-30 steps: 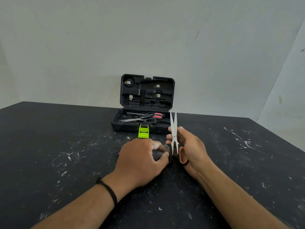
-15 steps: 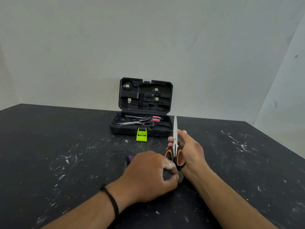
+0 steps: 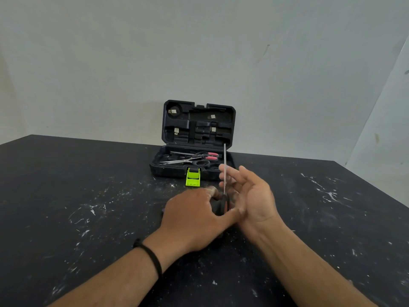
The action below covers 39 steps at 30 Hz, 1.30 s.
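A pair of scissors [image 3: 224, 173] stands upright on the black table [image 3: 88, 196], blades together and edge-on to me, its black and orange handles down between my hands. My left hand [image 3: 192, 218] curls over a dark object [image 3: 217, 206] on the table, thumb and forefinger around the base of the scissors. Most of that object is hidden under the hand. My right hand [image 3: 252, 196] is just right of the blade, palm turned left, fingers straight and spread behind it. I cannot tell whether the fingers touch the blade.
An open black tool case [image 3: 159, 171] sits behind my hands, lid upright against the wall, a lime green latch [image 3: 193, 177] hanging off its front. Red-handled scissors [image 3: 194, 158] lie inside. White scuffs cover the table. The table's right edge runs diagonally at far right.
My right hand has let go of the scissors' handles and opened, palm turning left. The blades went from apart to together and now face me edge-on. My left hand stayed on the dark object.
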{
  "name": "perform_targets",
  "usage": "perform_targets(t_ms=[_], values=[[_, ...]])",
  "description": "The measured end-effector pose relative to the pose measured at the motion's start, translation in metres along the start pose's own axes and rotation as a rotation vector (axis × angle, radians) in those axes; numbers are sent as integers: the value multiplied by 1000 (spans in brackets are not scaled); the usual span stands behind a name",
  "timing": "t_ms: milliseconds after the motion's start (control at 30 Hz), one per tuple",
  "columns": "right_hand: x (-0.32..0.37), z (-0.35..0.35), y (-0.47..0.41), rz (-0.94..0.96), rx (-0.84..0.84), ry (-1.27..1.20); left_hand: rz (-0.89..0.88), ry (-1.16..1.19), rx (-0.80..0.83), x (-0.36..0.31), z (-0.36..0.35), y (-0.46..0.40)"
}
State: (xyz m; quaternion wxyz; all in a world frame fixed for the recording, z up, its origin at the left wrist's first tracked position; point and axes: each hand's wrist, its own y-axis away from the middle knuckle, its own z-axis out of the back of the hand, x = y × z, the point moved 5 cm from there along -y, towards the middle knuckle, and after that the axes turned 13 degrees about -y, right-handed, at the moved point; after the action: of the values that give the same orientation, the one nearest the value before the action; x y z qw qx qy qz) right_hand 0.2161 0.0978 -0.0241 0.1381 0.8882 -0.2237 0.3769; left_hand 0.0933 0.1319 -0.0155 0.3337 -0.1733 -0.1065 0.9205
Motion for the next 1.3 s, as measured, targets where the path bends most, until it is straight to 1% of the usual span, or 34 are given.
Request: perform_targets(t_ms=[33,100,167,200,233,300,333,367,433,467,533,567,633,667,733,800,833,900,933,1033,1067,1100,1167,1200,1233,1300], values=[[0,-3,2,-28,38,-62,19,19,-1,3,-1,-3],[3,-5,3,-66,106,-174,88,169,-24,13,-4,-11],[10,-3,2,-62,126,-197,141,463,9,26,-6,-20],[13,2,-1,-28,111,-131,139,626,54,30,-8,-23],[17,5,-4,27,83,6,117,766,106,33,-8,-25],[21,8,-5,123,63,331,65,949,177,35,-6,-24],[17,8,-5,110,104,412,42,1006,181,35,-5,-23],[10,6,-3,53,176,432,28,1045,168,35,-3,-23],[-6,-3,6,-113,363,389,33,1093,136,36,-1,-24],[-11,-6,11,-173,426,379,39,1111,131,37,0,-24],[-13,-9,15,-209,481,399,30,1112,128,37,1,-23],[-13,-9,15,-198,473,415,14,1095,126,35,2,-23],[-14,-9,13,-154,418,454,1,1079,103,32,1,-24],[-15,-9,11,-133,377,474,19,1110,83,30,1,-26],[-17,-7,6,-93,247,474,106,1219,8,33,-2,-30],[-17,-1,1,-69,96,370,235,1257,-104,44,-4,-34],[-15,3,0,-39,18,315,290,1286,-131,49,-7,-37],[-7,10,-1,37,-109,237,357,1398,-102,56,-12,-39],[-3,13,-1,57,-144,200,384,1446,-73,57,-13,-38],[10,14,3,120,-154,175,406,1454,20,57,-14,-34],[14,12,4,172,-132,210,400,1429,50,55,-14,-33],[20,6,6,263,-89,306,390,1421,82,53,-16,-32],[25,-8,17,497,-4,639,389,1421,117,45,-20,-28],[23,-14,23,584,30,784,393,1391,111,43,-22,-27],[18,-20,27,625,59,887,395,1324,86,41,-23,-26],[7,-27,33,639,93,980,361,1144,43,39,-22,-22]])
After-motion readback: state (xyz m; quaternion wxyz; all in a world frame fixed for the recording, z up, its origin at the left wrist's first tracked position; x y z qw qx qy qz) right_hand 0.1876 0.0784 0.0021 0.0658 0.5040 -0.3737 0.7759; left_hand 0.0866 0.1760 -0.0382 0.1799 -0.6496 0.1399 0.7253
